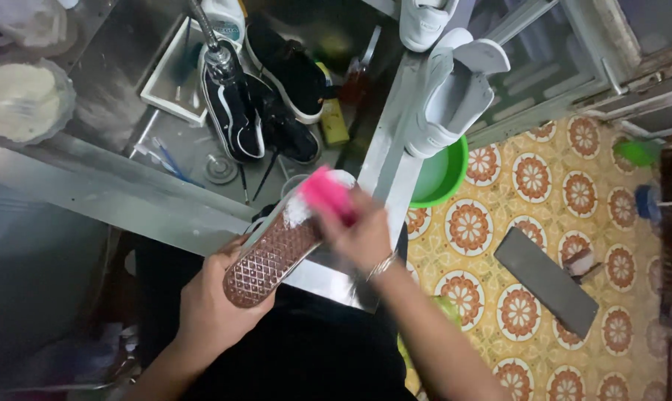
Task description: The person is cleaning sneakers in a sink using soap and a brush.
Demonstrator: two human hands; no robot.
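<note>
At the centre of the frame, over the front edge of a steel sink (128, 197), a person's left hand (213, 301) is closed around the heel of a shoe (276, 249) turned sole-up, its brown waffle tread tilted toward the camera so it can be reached. The right hand (358, 238) is clenched on a pink brush (326, 194) pressed to the sudsy toe end. Two black sneakers (265, 111) lie in the basin at upper centre, while white shoes (451, 96) rest on the sink's right-hand ledge above a green basin (444, 178) on the patterned floor
</note>
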